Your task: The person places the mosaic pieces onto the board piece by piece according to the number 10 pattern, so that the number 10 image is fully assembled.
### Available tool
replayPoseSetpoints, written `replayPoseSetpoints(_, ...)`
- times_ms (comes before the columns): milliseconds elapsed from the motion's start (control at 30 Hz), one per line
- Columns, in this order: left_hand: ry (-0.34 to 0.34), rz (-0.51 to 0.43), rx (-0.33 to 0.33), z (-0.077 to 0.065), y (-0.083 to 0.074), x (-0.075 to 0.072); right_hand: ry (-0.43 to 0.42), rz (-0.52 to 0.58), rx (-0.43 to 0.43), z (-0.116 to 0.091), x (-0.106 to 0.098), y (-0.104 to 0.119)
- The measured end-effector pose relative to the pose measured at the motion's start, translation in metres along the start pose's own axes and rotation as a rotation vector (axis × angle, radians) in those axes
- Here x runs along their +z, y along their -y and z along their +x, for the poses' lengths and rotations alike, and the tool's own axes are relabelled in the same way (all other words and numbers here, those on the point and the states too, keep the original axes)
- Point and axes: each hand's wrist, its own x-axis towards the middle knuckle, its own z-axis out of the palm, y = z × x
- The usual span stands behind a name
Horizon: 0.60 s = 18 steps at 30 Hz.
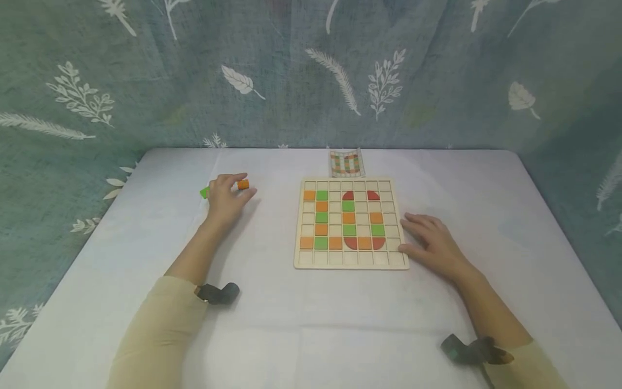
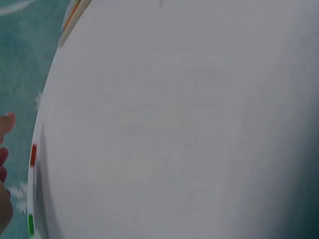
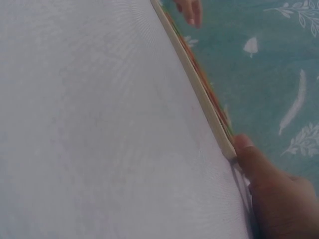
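Note:
My left hand (image 1: 224,199) hovers over the left part of the table, thumb and fingers spread around an orange tile (image 1: 243,185) without gripping it. Partly behind that hand lies a green tile (image 1: 204,192). In the left wrist view a gap shows between the fingers and the orange tile (image 2: 33,155) below. A wooden grid board (image 1: 311,260) holds orange and green squares and red rounded pieces in its cells. At its right edge rests my right hand (image 1: 434,243), fingers relaxed. Its thumb touches the board's side (image 3: 204,107) near the corner in the right wrist view.
Behind the board lies a small pattern card (image 1: 346,163) with a similar coloured grid. A white cloth (image 1: 262,346) covers the table. Green leaf-patterned fabric (image 1: 291,97) hangs behind it.

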Motion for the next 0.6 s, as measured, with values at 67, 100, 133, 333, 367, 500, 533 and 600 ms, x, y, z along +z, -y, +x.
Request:
replayPoseSetpoints(67,-0.016,0.036,-0.032,-0.002,0.016,-0.010,0.003,0.002,0.004,0.000,0.001,0.000)
replayPoseSetpoints(100,-0.023,0.058,-0.042,-0.003,0.024,-0.015,0.003,0.006,0.003,0.000,0.002,0.001)
replayPoseSetpoints(133,-0.029,0.076,-0.056,-0.003,0.030,-0.018,0.002,0.004,0.005,0.000,0.001,0.001)
replayPoseSetpoints(333,-0.066,0.147,-0.170,-0.003,0.060,-0.034,-0.007,-0.001,-0.003,0.000,0.001,0.000)
replayPoseSetpoints(367,-0.064,0.161,-0.184,-0.003,0.063,-0.036,-0.010,-0.004,-0.006,0.000,0.001,0.000)
replayPoseSetpoints(500,-0.050,0.201,-0.201,-0.003,0.070,-0.039,-0.019,-0.004,-0.012,0.000,0.002,-0.001)
replayPoseSetpoints(533,-0.047,0.206,-0.200,-0.004,0.071,-0.039,-0.020,0.000,-0.010,0.000,0.002,-0.001)
replayPoseSetpoints(600,-0.039,0.212,-0.178,-0.004,0.073,-0.038,-0.023,0.003,-0.007,0.000,0.002,-0.001)
